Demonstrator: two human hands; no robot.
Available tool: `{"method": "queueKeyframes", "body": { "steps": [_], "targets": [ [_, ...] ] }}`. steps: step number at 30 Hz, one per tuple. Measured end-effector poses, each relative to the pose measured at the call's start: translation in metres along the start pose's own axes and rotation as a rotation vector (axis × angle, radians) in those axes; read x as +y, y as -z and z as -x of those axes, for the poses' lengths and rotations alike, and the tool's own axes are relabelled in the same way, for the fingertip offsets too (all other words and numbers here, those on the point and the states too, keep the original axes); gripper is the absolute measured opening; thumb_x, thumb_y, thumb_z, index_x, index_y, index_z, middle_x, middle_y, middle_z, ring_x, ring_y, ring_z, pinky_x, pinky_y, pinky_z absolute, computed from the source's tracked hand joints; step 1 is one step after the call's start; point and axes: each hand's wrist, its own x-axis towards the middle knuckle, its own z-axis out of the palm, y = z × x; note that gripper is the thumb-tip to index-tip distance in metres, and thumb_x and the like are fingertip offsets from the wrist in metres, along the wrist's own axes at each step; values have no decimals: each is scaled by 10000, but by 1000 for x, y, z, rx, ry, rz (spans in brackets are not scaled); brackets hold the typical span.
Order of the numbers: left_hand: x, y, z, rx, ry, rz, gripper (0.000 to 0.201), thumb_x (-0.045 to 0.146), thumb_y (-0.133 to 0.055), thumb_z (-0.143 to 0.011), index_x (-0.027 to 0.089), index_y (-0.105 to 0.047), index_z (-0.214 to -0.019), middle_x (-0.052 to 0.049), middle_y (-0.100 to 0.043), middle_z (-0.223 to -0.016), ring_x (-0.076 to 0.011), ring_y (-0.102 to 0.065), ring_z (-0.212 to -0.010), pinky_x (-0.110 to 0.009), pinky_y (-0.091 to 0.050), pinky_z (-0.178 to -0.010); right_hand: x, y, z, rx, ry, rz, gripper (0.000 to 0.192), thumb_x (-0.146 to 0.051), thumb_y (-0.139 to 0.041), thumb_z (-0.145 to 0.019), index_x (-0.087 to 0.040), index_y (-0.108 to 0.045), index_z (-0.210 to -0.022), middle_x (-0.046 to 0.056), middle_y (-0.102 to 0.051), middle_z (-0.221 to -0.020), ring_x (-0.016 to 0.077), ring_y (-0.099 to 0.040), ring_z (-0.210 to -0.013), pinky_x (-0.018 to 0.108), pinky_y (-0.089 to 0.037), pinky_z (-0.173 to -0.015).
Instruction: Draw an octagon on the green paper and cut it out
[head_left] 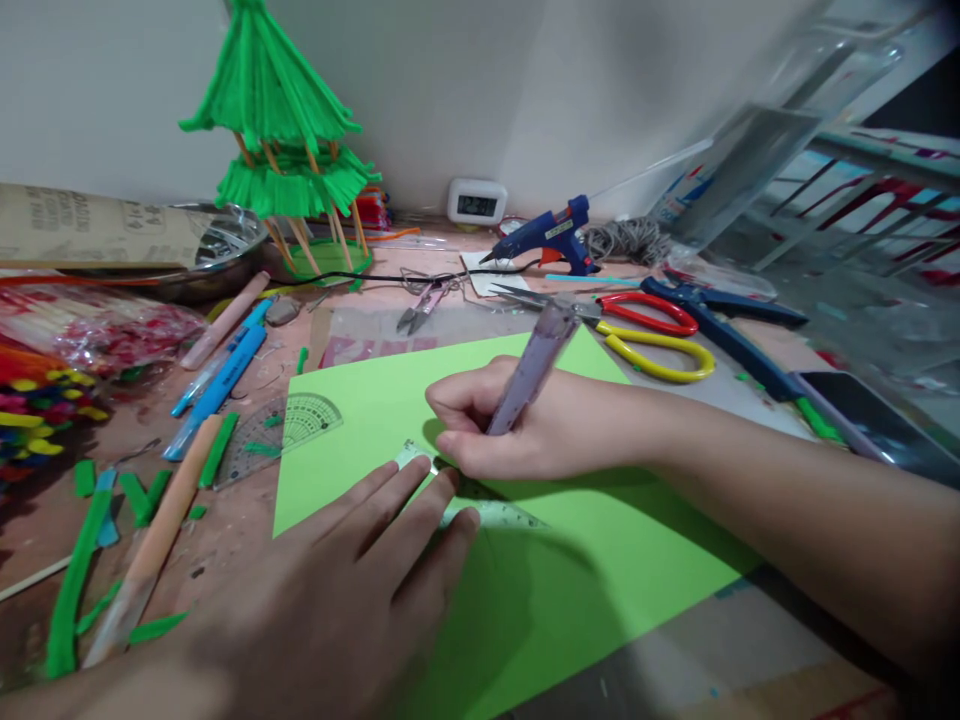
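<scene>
Ruler (491, 512) lies on green paper (570, 580), pinned under flat left hand (360, 580). Right hand (510, 425), just beyond it, grips a pen (534, 368).

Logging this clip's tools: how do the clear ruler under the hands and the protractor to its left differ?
The ruler lies on the green paper, pinned by the left hand; the protractor lies mostly on the table, untouched. The ruler is a straight strip; the protractor is a half-circle. Both are clear plastic with printed markings.
</scene>
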Motion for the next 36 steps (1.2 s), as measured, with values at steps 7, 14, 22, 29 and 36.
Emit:
{"method": "queueKeyframes", "body": {
  "steps": [7, 14, 22, 29, 36],
  "targets": [
    [-1, -3, -3, 54, 24, 43, 384, 292, -368, -1061, 191, -657, -1294, -88, -684, -1354, -234, -483, -1351, -330, -122, -1265, 3, 6, 1, -108, 22, -15, 258, -165, -568, -863, -216, -390, -684, -104, -328, -605, 66, -344, -542, 219, -247, -499],
    [0, -9, 4, 91, 61, 99, 380, 235, -400, -1026, 196, -597, -1349, -91, -624, -1422, -229, -465, -1382, -321, -120, -1278, 3, 9, 4, -198, 30, -24, 243, -153, -563, -865, -209, -406, -688, -107, -358, -598, 57, -366, -539, 225, -233, -502],
    [0, -9, 7, 88, 69, 129, 432, 174, -399, -1002, 204, -549, -1405, -64, -554, -1484, -241, -443, -1407, -343, -132, -1285, 0, 12, 5, -287, -19, 26, 229, -109, -577, -846, -208, -439, -691, -111, -395, -577, 58, -379, -535, 224, -251, -496],
    [-4, -4, 2, 63, 41, 134, 381, 217, -407, -1034, 189, -667, -1311, -66, -667, -1388, -237, -495, -1363, -329, -135, -1278, -31, 32, 21, -113, 90, 80, 361, -96, -587, -945, -210, -394, -663, -102, -370, -604, 44, -369, -562, 188, -302, -533],
    [0, 3, -18, 130, 8, 97, 431, 200, -376, -1053, 191, -806, -1025, -28, -788, -1151, -147, -595, -1206, -238, -93, -1273, -52, 26, 38, -3, 144, 126, 192, -282, -666, -1001, -172, -618, -852, -52, -606, -716, 63, -546, -618, 167, -377, -545]
  ]
}}
